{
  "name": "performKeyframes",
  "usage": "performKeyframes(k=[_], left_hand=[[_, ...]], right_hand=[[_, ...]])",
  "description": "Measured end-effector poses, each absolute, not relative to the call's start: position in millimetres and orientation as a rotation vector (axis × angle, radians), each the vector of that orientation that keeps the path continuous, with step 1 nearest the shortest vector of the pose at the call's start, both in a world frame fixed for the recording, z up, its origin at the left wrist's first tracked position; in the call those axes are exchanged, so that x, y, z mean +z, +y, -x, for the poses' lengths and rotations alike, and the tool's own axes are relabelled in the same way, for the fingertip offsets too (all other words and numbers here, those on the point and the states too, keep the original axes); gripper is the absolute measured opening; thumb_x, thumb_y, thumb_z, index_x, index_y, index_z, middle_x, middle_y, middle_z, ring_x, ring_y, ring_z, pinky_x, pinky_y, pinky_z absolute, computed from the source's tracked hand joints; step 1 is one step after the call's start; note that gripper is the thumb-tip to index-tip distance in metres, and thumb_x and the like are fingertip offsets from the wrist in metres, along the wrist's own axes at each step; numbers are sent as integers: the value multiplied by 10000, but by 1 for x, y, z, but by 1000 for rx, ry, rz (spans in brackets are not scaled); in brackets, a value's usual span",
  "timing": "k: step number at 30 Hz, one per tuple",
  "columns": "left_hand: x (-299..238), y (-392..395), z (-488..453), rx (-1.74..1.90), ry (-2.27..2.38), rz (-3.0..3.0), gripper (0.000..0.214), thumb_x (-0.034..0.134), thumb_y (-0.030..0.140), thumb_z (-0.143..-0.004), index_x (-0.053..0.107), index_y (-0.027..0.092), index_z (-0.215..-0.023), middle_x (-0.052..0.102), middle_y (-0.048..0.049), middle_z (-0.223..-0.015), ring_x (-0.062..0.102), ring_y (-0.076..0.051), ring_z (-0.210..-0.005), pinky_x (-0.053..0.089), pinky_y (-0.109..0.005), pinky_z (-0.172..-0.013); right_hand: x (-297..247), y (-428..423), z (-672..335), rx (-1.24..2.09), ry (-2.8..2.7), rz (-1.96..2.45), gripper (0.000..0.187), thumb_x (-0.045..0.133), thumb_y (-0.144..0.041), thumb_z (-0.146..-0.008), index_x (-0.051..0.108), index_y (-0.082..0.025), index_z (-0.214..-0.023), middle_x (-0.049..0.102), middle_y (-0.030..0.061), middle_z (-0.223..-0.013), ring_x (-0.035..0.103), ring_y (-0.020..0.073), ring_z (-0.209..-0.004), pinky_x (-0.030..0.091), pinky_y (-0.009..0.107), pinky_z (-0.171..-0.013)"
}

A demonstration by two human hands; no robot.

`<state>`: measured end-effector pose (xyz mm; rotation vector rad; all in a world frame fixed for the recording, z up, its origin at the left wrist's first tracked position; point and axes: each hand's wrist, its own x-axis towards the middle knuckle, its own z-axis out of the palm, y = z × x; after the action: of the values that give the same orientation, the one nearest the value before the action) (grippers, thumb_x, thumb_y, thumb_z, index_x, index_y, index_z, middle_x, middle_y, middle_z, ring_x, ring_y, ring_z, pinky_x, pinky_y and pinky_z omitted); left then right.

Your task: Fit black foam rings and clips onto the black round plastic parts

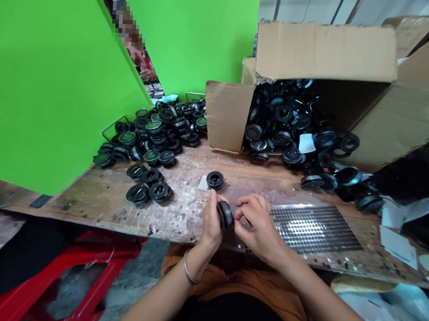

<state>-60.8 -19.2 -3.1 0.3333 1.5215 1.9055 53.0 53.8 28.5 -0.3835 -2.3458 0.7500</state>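
Note:
My left hand (211, 222) is closed round a black round part (225, 214), held on edge just above the near edge of the wooden bench (183, 211). My right hand (257, 224) is right beside it, fingers pinched together at the part's face; what they pinch is too small to make out. Another black round part (215, 180) rests on a small white paper just beyond my hands. To the right of my right hand lies a sheet of small dark dots (313, 229).
A tipped cardboard box (324, 51) at the back right spills several black round parts (291, 131). A pile of green-faced parts (154, 131) sits at the back left, with several black parts (148, 183) nearer. Green screens stand left; a red stool (86, 269) sits below.

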Motion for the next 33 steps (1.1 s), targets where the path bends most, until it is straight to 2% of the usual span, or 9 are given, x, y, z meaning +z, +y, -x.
performKeyframes(k=[3, 6, 8, 11, 15, 17, 19, 27, 33], left_hand=[[-4, -18, 57, 1972, 1489, -312, 543, 392, 612, -889, 513, 185, -577, 467, 13, -558, 419, -116, -543, 373, -244, -582], [-2, -18, 57, 1964, 1386, -188, 542, 420, 631, -864, 491, 185, -563, 441, 23, -528, 415, -109, -515, 364, -242, -551], [0, -21, 61, 1914, 1331, -171, 538, 450, 641, -841, 482, 186, -557, 430, 28, -500, 410, -104, -484, 350, -238, -517], [1, -28, 71, 1810, 1277, -182, 531, 468, 638, -826, 476, 186, -546, 432, 31, -457, 400, -99, -425, 329, -236, -470], [1, -36, 90, 1896, 1329, -212, 479, 508, 561, -829, 494, 182, -538, 471, 22, -458, 464, -108, -441, 380, -244, -511], [2, -38, 97, 1941, 1354, -208, 453, 522, 530, -827, 507, 177, -543, 481, 21, -468, 471, -107, -445, 378, -241, -506], [4, -39, 101, 1958, 1352, -195, 449, 517, 516, -830, 509, 176, -538, 475, 20, -460, 456, -102, -430, 360, -237, -482], [2, -38, 101, 1989, 1423, -142, 476, 514, 571, -817, 501, 185, -538, 470, 18, -435, 444, -103, -394, 352, -234, -437], [-6, -38, 103, 2028, 1469, -128, 466, 507, 575, -819, 504, 193, -552, 470, 26, -440, 448, -109, -405, 358, -245, -458]], right_hand=[[26, 52, -61, 646, -2341, 247, 163, 557, -81, -803, 604, -211, -889, 601, 78, -1077, 474, 264, -1110, 379, 498, -962], [24, 48, -70, 516, -2393, 62, 325, 529, -71, -818, 590, -209, -1105, 596, 99, -1182, 431, 282, -1220, 302, 563, -1047], [24, 48, -75, 502, -2459, 8, 389, 525, -81, -822, 572, -220, -1181, 573, 106, -1248, 396, 297, -1275, 274, 590, -1062], [22, 59, -79, 659, -2392, 124, 295, 530, -138, -850, 612, -243, -1113, 553, 105, -1260, 411, 301, -1271, 337, 563, -1027], [5, 85, -73, 845, -2235, 525, 98, 524, -164, -867, 612, -197, -895, 597, 76, -936, 577, 223, -928, 472, 386, -828], [-8, 93, -65, 877, -2407, 592, 101, 523, -142, -854, 603, -185, -810, 577, 43, -821, 570, 189, -793, 465, 320, -732], [-18, 95, -56, 878, -2593, 604, 136, 515, -111, -846, 608, -175, -770, 569, 34, -797, 557, 168, -747, 445, 285, -703], [-18, 88, -33, 635, -2908, 708, 150, 524, -75, -820, 605, -164, -730, 575, 49, -806, 528, 160, -709, 376, 261, -654], [-37, 80, -33, 367, -2845, 676, 115, 530, -76, -808, 553, -178, -760, 565, 82, -814, 525, 209, -751, 406, 299, -660]])
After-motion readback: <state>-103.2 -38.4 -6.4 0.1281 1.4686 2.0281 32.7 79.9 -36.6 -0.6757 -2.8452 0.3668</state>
